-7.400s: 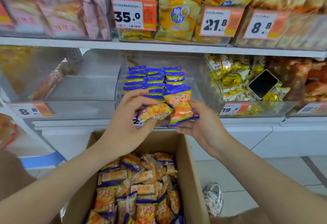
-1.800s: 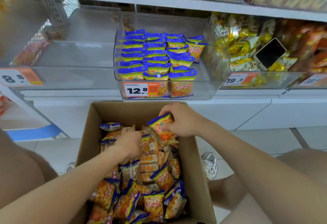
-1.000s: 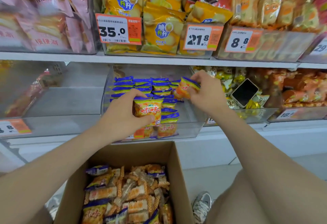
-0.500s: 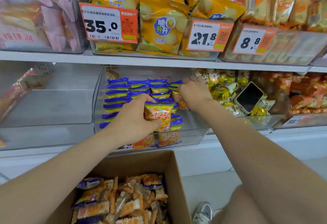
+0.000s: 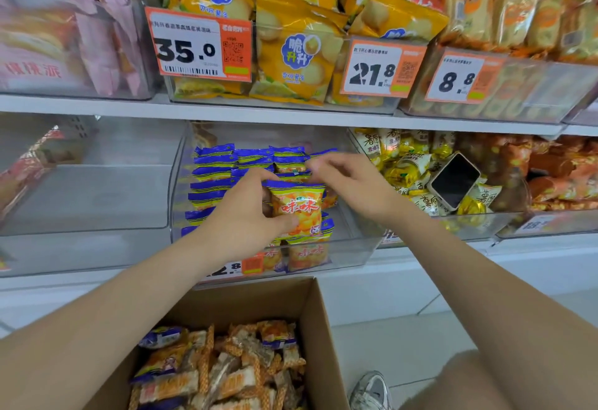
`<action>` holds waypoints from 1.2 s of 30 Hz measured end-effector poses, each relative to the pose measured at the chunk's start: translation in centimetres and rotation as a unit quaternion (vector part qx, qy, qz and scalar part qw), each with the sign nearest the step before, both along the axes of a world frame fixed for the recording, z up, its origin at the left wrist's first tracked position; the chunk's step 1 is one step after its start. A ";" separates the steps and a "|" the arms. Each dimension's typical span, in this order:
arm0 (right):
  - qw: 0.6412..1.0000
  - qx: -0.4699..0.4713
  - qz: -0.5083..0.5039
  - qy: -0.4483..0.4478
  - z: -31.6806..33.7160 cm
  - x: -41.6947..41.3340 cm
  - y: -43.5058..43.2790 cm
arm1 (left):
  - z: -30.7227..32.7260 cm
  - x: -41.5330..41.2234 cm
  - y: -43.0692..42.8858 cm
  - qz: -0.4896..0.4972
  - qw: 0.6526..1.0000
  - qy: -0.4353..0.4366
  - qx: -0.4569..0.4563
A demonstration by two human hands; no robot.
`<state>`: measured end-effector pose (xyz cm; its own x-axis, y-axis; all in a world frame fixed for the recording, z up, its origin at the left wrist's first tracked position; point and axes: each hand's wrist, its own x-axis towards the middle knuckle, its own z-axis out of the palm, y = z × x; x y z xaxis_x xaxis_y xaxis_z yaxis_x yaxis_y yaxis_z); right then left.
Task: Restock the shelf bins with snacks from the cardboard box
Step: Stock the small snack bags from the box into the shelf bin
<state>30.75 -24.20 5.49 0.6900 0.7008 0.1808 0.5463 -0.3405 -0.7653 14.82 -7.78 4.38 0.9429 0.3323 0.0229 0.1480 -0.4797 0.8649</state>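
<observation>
Store shelving fills the view, with clear plastic bins on white shelves and a pale tiled floor below. The middle shelf bin [image 5: 356,248] sits at centre, its stocked rows [image 5: 213,180] of blue-topped packs standing on edge. At 6 o'clock the cardboard box [image 5: 320,328] is open with loose packs [image 5: 233,374] heaped inside.

The left hand [image 5: 249,218] grips one snack packet [image 5: 297,209] upright over the bin's front, thumb on its face and fingers behind. The right hand [image 5: 349,180] hovers at the rows' 3 o'clock end. Its fingertips are blurred, so I cannot tell whether it pinches anything.

The packet looks light and puffed, with slick, crinkly film and brittle contents. A gentle hold across the sides or on the crimped top seam should suit it, since squeezing would crush it.

Its face reads 味味. The yellow bags [image 5: 297,50] at 12 o'clock read 脆升升. The tags read 35.0 [image 5: 197,44], 21.8 [image 5: 378,70] and 8.8 [image 5: 459,78]. The bin's own tag [image 5: 239,269] shows only "2.8", and the arm hides the rest.
</observation>
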 end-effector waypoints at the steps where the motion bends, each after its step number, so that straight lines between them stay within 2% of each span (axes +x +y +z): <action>1: 0.998 0.007 0.055 0.041 -0.1 -0.9 -0.8 | 0.0 0.0 -0.3 -0.005 1.000 -0.014 -0.003; 3: 0.993 -0.012 0.109 0.053 -0.7 -1.7 -2.1 | -0.2 0.0 -1.0 -0.016 0.999 -0.034 0.019; 5: 0.997 0.004 0.074 0.020 -0.7 -1.4 -2.9 | -0.5 -0.3 -1.5 -0.014 0.994 -0.032 0.104; 7: 0.998 0.044 -0.012 -0.050 0.0 -0.9 -3.6 | -1.0 -0.7 -1.6 -0.024 0.975 -0.012 0.222; 9: 0.983 0.075 -0.090 -0.139 0.4 -0.3 -4.5 | -1.4 -1.1 -1.5 -0.063 0.948 0.021 0.312; 12: 0.955 0.040 -0.121 -0.269 0.3 0.5 -5.2 | -1.5 -1.4 -1.5 -0.090 0.908 0.055 0.406; 16: 0.947 -0.047 -0.098 -0.302 -0.1 1.3 -4.7 | -0.4 -1.5 -0.4 -0.096 0.908 0.097 0.396; 21: 0.920 -0.251 -0.036 -0.299 0.2 0.6 -2.5 | -0.3 -1.5 0.2 -0.134 0.903 0.106 0.394; 23: 0.895 -0.316 -0.037 -0.314 0.7 0.5 -1.6 | -0.6 -1.3 0.2 -0.155 0.894 0.099 0.409; 26: 0.838 -0.401 -0.044 -0.368 1.0 1.0 -0.4 | -0.9 -1.1 0.3 -0.179 0.883 0.087 0.425; 29: 0.806 -0.440 -0.045 -0.394 0.5 1.2 0.7 | -1.3 -1.1 0.0 -0.184 0.868 0.056 0.457; 33: 0.797 -0.454 -0.025 -0.398 -0.4 1.9 1.0 | -1.7 -1.2 -0.3 -0.201 0.844 -0.002 0.498; 36: 0.771 -0.482 -0.045 -0.413 -1.4 2.8 1.2 | -2.5 -0.8 -0.6 -0.202 0.836 -0.050 0.508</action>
